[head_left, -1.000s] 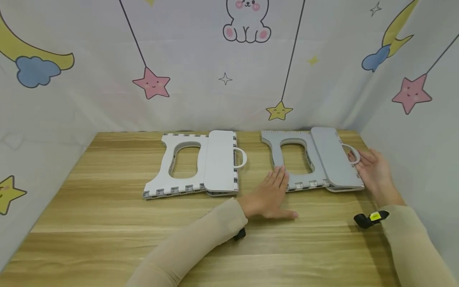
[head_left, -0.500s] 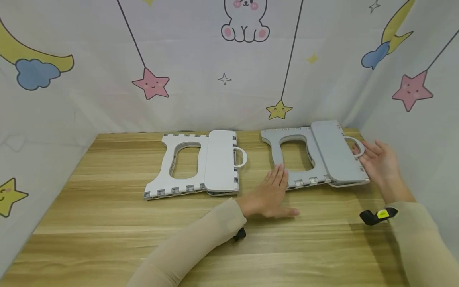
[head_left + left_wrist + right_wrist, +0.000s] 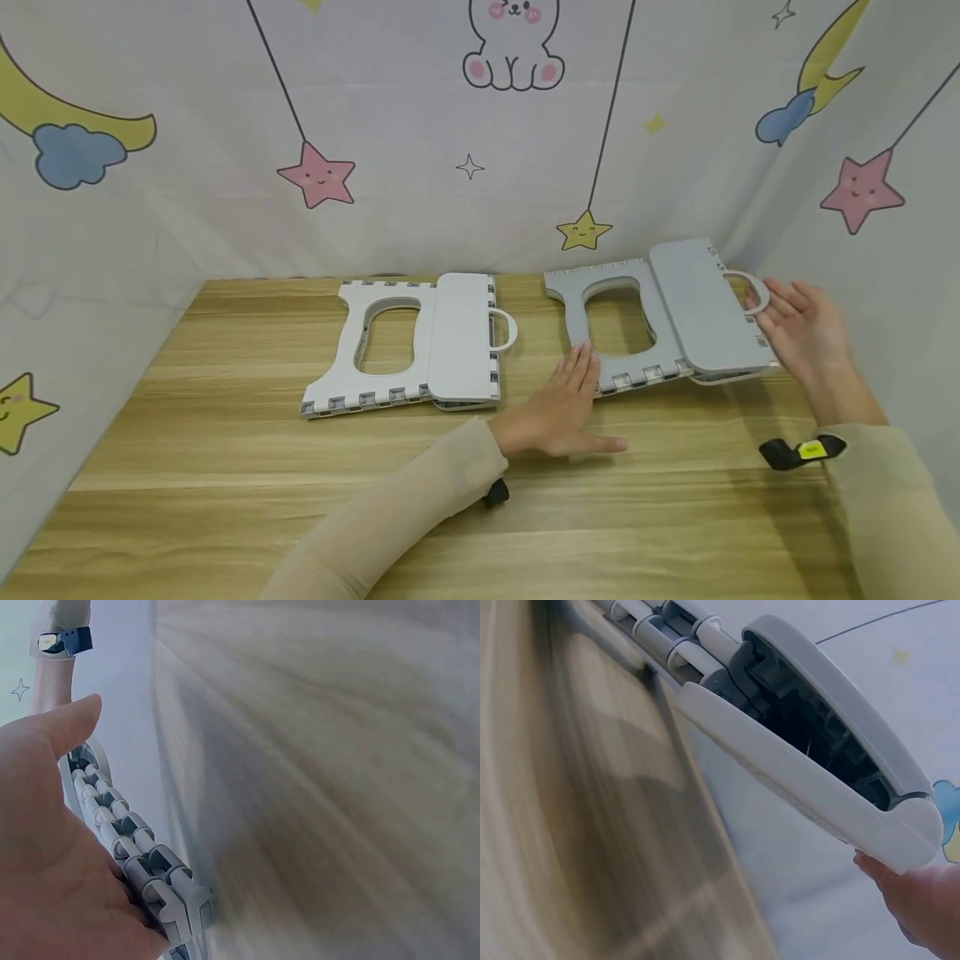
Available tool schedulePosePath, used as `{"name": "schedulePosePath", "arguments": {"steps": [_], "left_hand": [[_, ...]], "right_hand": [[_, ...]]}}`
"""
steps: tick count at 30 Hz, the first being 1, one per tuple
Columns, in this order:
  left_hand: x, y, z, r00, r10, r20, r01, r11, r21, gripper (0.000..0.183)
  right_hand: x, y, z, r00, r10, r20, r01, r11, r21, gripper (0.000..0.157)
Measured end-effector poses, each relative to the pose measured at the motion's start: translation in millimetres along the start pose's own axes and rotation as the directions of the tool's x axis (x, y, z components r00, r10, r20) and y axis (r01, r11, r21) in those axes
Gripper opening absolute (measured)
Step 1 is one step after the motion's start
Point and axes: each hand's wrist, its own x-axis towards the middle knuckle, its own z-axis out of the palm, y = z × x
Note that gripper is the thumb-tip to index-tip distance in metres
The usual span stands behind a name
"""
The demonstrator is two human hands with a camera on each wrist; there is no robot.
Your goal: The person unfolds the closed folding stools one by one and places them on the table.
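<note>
A grey folding step stool (image 3: pixel 701 308), folded flat, lies at the right back of the table. Its right end, with the handle (image 3: pixel 757 292), is tilted up off the tabletop. My right hand (image 3: pixel 810 333) is palm up at that end, its fingers extended under the edge beside the handle. In the right wrist view those fingers (image 3: pixel 915 900) touch the underside of the stool's seat (image 3: pixel 817 787). My left hand (image 3: pixel 558 408) rests with straight fingers against the stool's near left corner, its thumb spread away. The left wrist view shows the stool's hinged edge (image 3: pixel 135 840) by the palm.
A white folding step stool (image 3: pixel 461 337), also folded flat, lies to the left on the wooden table (image 3: pixel 225 500). Behind and at both sides hangs a pale curtain (image 3: pixel 405 108) printed with stars, moons and a bear.
The grey step stool's right end has risen from the table, and my right hand has moved up and to the right with it. My left hand has stayed at the near left corner.
</note>
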Motion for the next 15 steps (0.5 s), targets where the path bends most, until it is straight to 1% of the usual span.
{"name": "schedulePosePath", "arguments": {"steps": [2,4,7,11,15], "left_hand": [[-1.5,0.0,-1.4,1.0,0.004,-0.001,-0.004,1.0,-0.012,0.113],[-2.5,-0.2,-2.1,1.0,0.003,0.002,-0.003,1.0,-0.027,0.113],[-4.2,-0.9,-2.8,1.0,0.009,-0.003,-0.009,0.999,-0.05,0.113],[-5.7,-2.3,-2.6,1.0,0.016,-0.014,-0.017,0.996,-0.086,0.115],[-6.7,-2.9,-2.1,1.0,0.007,-0.017,-0.009,0.993,-0.119,0.116]], "right_hand": [[-1.9,-0.1,4.8,1.0,-0.004,0.007,0.004,1.0,0.026,0.039],[-3.8,0.2,10.0,1.0,-0.009,0.018,0.008,0.999,0.036,0.032],[-6.4,1.2,17.5,1.0,-0.019,0.024,0.018,0.999,0.033,0.03],[-9.2,2.3,25.2,0.999,-0.031,0.037,0.031,1.0,-0.002,0.032],[-11.2,3.3,31.0,0.998,-0.038,0.047,0.039,0.999,-0.032,0.033]]}}
